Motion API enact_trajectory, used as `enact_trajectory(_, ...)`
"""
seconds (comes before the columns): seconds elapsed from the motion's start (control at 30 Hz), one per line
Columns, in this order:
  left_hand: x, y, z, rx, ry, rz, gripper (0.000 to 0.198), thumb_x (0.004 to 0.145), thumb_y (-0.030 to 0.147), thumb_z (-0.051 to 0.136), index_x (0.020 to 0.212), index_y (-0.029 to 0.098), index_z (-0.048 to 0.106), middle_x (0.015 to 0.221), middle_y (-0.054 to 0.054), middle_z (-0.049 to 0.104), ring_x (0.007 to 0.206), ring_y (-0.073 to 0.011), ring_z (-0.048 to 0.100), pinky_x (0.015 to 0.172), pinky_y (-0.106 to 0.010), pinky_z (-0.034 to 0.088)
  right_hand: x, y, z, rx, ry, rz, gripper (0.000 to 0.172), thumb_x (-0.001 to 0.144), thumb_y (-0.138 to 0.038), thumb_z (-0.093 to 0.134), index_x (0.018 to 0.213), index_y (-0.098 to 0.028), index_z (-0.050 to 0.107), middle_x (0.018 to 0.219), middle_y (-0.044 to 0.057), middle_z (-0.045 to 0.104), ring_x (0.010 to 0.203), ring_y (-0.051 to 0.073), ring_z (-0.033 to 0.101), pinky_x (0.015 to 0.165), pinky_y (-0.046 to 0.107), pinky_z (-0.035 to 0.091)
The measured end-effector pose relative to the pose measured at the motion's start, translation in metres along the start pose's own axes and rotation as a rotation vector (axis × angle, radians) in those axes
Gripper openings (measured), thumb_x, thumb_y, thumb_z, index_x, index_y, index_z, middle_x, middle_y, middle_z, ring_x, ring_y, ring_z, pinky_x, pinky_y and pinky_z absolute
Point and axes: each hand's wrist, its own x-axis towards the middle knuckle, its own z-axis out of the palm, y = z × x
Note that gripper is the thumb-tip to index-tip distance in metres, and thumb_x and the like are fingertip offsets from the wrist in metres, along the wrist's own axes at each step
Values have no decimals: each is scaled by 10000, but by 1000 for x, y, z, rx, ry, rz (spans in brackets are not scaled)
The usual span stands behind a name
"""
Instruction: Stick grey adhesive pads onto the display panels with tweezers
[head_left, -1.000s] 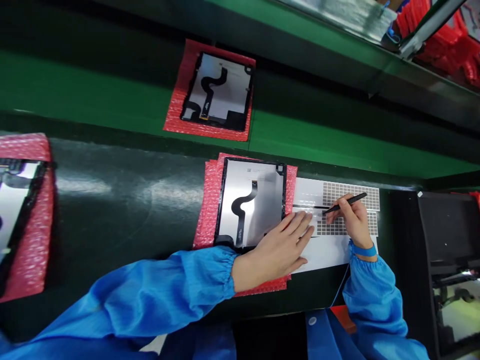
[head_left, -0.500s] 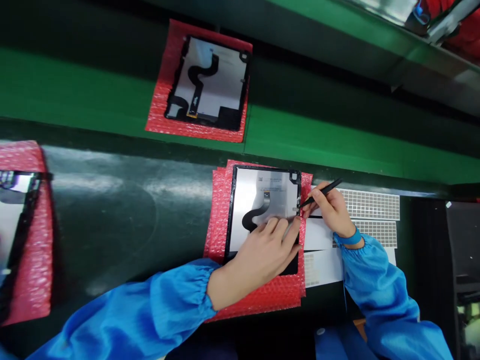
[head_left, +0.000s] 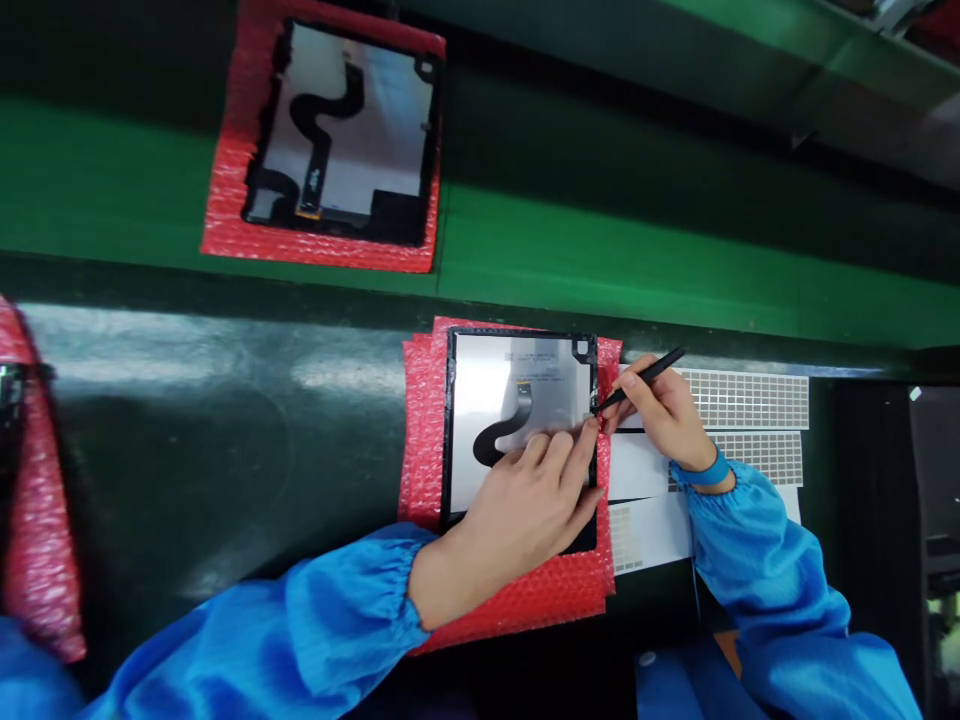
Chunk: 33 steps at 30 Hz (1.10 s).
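A tablet-like display panel lies back side up on red bubble-wrap sheets, with a black curved flex cable across its pale back. My left hand rests over the panel's lower right part, fingers stretched out, the fingertips at its right edge. Black slim tweezers sit in the closed fingers of my right hand, just right of the panel. Their tip meets the panel's right edge near my left index finger. Whatever is at the tip is too small to make out.
Sheets of small rectangular stickers lie under and beside my right wrist. Further back, another display panel on red bubble wrap lies on the green surface. More red bubble wrap with a dark-edged panel shows at far left.
The back panel and the far-left bubble wrap now sit further left in view. The tweezers' tip and my left fingertips have shifted slightly along the panel's right edge.
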Motion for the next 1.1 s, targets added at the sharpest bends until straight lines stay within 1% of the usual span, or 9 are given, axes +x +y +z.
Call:
enact_trajectory(0.2, 1, -5, 1, -103, -28, -49, 648, 1008, 431, 554, 1548, 76, 507, 1175, -201, 716, 965, -328, 701, 671, -397, 565, -7, -15, -4, 2, 100, -54, 438, 933, -675, 684, 900, -254, 566, 644, -27, 752, 506, 178, 754, 496, 277, 629)
enact_trajectory(0.27, 2, -9, 2, -128, -21, -62, 667, 1003, 463, 563, 1557, 96, 495, 1196, -202, 719, 972, -323, 707, 669, -384, 563, -24, -23, -9, -23, 173, -88, 410, 948, -650, 688, 903, -256, 583, 666, -17, 761, 501, 176, 748, 488, 280, 623)
enact_trajectory(0.37, 0, -8, -1, -118, 19, -48, 640, 1020, 483, 540, 1534, 103, 511, 1181, -192, 730, 981, -313, 709, 693, -378, 572, -66, -26, -18, -68, 231, -99, 362, 992, -599, 671, 914, -252, 607, 692, 5, 767, 510, 185, 747, 470, 293, 616)
enact_trajectory(0.43, -6, 1, -4, -107, 45, 40, 558, 1042, 448, 510, 1473, 98, 568, 1134, -173, 742, 986, -306, 704, 763, -398, 583, -99, -17, -23, -84, 210, -74, 312, 1032, -538, 647, 940, -240, 623, 705, 17, 766, 539, 196, 756, 485, 305, 624)
enact_trajectory(0.5, -18, 17, -5, -111, 43, 197, 501, 1048, 423, 507, 1398, 87, 628, 1179, -179, 744, 1077, -324, 691, 891, -445, 574, -129, -1, -27, -98, 175, -42, 255, 1061, -472, 627, 985, -229, 638, 740, 25, 766, 581, 200, 768, 524, 314, 638)
enact_trajectory(0.57, -32, 37, -3, -120, 2, 335, 518, 1036, 444, 531, 1385, 77, 643, 1370, -205, 692, 1268, -366, 629, 1048, -496, 510, -152, 16, -29, -132, 140, -12, 222, 1075, -429, 614, 1009, -220, 650, 763, 25, 755, 616, 198, 775, 567, 315, 648)
enact_trajectory(0.63, -46, 54, 2, -116, -68, 388, 617, 1019, 524, 548, 1443, 81, 613, 1561, -213, 564, 1442, -404, 509, 1178, -537, 399, -164, 30, -30, -178, 117, 17, 227, 1085, -418, 596, 1007, -214, 656, 762, 25, 738, 634, 197, 775, 594, 314, 647)
enact_trajectory(0.77, -61, 71, 15, -61, -171, 337, 748, 996, 668, 522, 1491, 111, 595, 1644, -204, 473, 1536, -418, 411, 1257, -561, 265, -169, 41, -28, -254, 80, 41, 259, 1085, -442, 588, 999, -206, 652, 790, 40, 740, 662, 192, 772, 636, 308, 644)
enact_trajectory(1.1, -60, 69, 17, -28, -181, 325, 725, 985, 668, 550, 1461, 126, 623, 1641, -194, 482, 1548, -406, 395, 1277, -550, 221, -161, 36, -21, -426, 9, 9, 303, 1093, -466, 545, 961, -213, 649, 752, 36, 748, 673, 189, 779, 649, 288, 632)
